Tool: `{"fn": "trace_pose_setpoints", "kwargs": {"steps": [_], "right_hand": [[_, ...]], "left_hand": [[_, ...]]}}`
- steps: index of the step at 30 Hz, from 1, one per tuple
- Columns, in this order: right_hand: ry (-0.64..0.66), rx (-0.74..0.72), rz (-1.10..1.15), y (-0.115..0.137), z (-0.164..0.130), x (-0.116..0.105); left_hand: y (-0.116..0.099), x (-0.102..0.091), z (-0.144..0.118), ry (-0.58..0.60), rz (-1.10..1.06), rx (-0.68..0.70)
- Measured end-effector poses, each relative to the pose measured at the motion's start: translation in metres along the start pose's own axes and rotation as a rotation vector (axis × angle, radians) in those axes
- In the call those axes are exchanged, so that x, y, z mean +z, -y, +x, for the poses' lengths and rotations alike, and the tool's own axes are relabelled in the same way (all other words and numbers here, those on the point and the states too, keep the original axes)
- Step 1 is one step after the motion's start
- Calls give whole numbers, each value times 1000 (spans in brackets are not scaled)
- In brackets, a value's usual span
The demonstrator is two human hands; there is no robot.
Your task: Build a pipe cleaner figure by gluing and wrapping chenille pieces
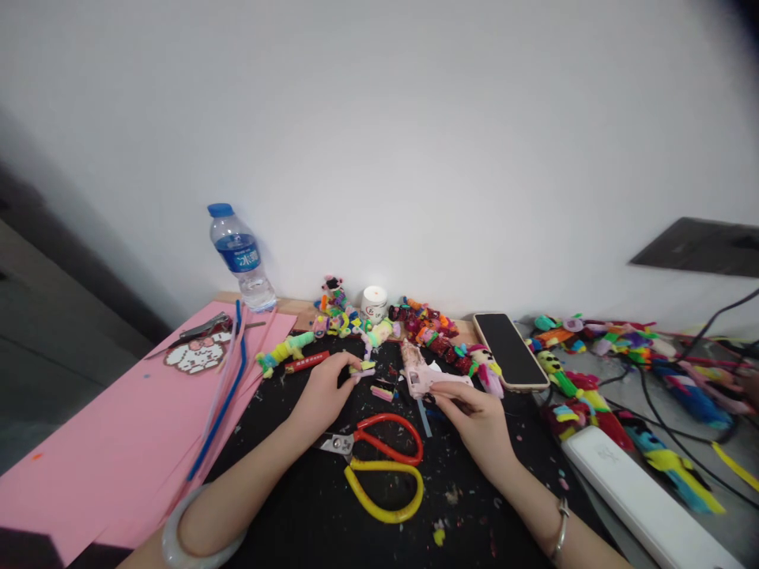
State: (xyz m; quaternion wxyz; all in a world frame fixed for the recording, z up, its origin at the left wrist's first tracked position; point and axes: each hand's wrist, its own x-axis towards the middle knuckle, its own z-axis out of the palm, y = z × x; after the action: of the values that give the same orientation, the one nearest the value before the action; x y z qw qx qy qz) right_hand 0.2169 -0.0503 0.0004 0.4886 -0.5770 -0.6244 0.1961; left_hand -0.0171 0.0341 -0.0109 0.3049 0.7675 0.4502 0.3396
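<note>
My left hand (323,391) is closed in a pinch on a small pale yellow fuzzy piece (366,367), above the black mat. My right hand (479,423) has its fingers closed at the handle of a pale pink glue gun (432,378), whose stained nozzle points away from me. Small pink and black scraps (384,391) lie between the hands. Closer to me rest scissors (388,470) with one red and one yellow handle loop. A green-yellow pipe-cleaner figure (286,352) and a red tube (307,362) lie beyond my left hand.
Pink sheets (107,419) with blue pipe cleaners (228,395) cover the left side. A water bottle (243,257) leans by the wall. A white cup (374,303) stands among colourful figures (436,328). Rightward are a phone (511,352), a white case (643,498) and black cables (658,407).
</note>
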Motion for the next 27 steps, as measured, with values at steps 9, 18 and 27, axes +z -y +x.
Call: {"fn": "trace_pose_setpoints", "kwargs": {"steps": [9,18,27], "right_hand": [[78,-36,-30,11,-1,0],[154,1,-61,7,-1,1],[135,-18,-35,11,-1,2]], "left_hand": [[-2,-1,-1,1,5,-13],[-3,-1,-1,-5,12,-14],[-3,-1,-1,-17,13,-5]]}}
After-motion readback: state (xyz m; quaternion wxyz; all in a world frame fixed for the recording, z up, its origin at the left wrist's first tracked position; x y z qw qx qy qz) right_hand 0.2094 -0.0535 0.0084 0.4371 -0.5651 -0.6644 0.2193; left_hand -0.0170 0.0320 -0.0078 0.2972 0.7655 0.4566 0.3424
